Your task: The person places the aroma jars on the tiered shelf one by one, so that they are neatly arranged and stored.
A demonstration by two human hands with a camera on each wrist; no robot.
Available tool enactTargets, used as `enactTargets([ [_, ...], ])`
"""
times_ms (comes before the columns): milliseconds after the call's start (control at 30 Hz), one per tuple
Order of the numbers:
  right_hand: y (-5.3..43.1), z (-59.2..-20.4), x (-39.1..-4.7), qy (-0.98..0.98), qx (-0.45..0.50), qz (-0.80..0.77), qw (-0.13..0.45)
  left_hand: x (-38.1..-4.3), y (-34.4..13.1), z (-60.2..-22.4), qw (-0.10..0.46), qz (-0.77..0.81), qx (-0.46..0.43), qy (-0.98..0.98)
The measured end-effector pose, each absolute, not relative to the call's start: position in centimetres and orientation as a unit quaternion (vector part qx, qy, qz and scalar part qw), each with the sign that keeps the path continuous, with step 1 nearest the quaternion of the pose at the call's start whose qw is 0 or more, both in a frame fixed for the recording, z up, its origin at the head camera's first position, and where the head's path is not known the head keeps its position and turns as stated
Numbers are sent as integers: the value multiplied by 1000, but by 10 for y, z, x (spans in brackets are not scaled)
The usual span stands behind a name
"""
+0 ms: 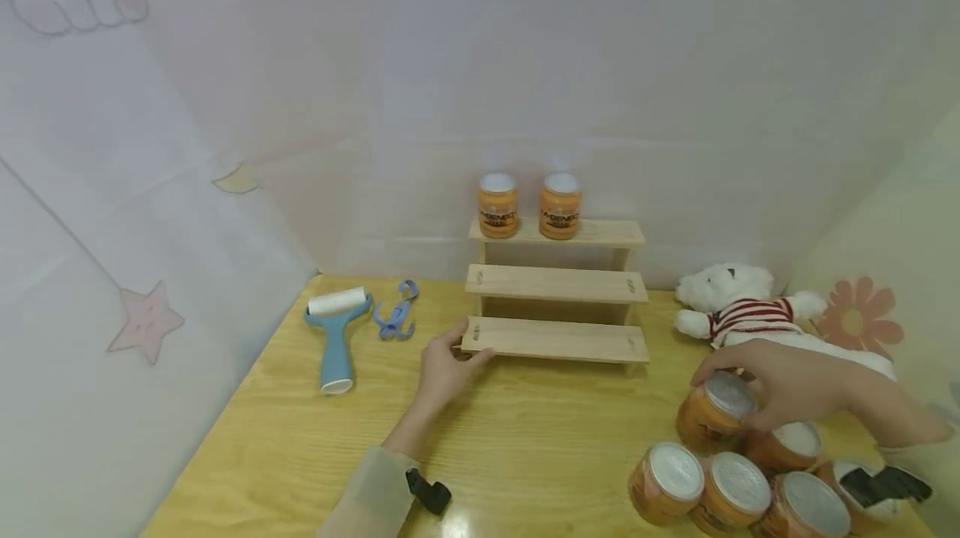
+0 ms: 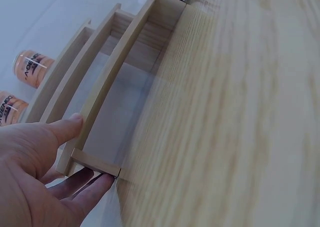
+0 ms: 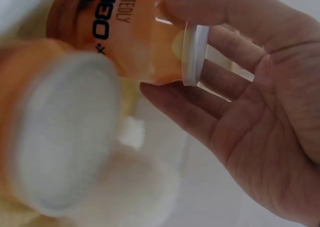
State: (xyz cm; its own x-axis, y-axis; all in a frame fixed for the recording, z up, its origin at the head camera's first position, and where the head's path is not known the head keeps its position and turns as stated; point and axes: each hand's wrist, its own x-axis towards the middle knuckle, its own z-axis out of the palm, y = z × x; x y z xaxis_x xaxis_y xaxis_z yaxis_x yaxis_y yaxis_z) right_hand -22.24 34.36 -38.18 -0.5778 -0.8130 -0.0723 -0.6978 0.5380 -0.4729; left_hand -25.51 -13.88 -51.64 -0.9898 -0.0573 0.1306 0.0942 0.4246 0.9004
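A three-step wooden display shelf [image 1: 555, 338] stands at the back of the table. My left hand [image 1: 441, 367] grips the left end of its lowest step, thumb on the board and fingers [image 2: 92, 194] at the end support. Two orange jars [image 1: 498, 206] with pale lids stand on the top step, at its left and middle. On the right, my right hand [image 1: 798, 384] holds another orange jar [image 3: 135, 42] around its upper side, near the silver lid. Several more orange jars [image 1: 666, 484] are grouped on the table just below and beside that hand.
A white plush bear [image 1: 727, 288] in a red-striped top lies behind the right hand. On the left are a blue-handled lint roller [image 1: 337, 346] and a purple hook-shaped item [image 1: 396, 317]. Pale printed cloth [image 1: 420, 88] hangs behind the wooden table [image 1: 517, 438].
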Motion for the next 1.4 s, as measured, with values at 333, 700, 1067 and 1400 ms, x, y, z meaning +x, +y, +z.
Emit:
enactTargets([
  [333,340,-322,-274,862,-452,-204,106,-256,-138,-513,63,-533,-17,-844],
  [700,329,-278,-327,920,-359,-155,35,-256,-136,-516,62,-525,-14,-849],
  [1067,302,-268,-364,928,-320,-189,-9,-254,-137,-513,69,-526,-11,-847],
  [1400,277,-268,-382,934,-299,-189,-52,-252,-135,-514,59,-535,-11,-843],
])
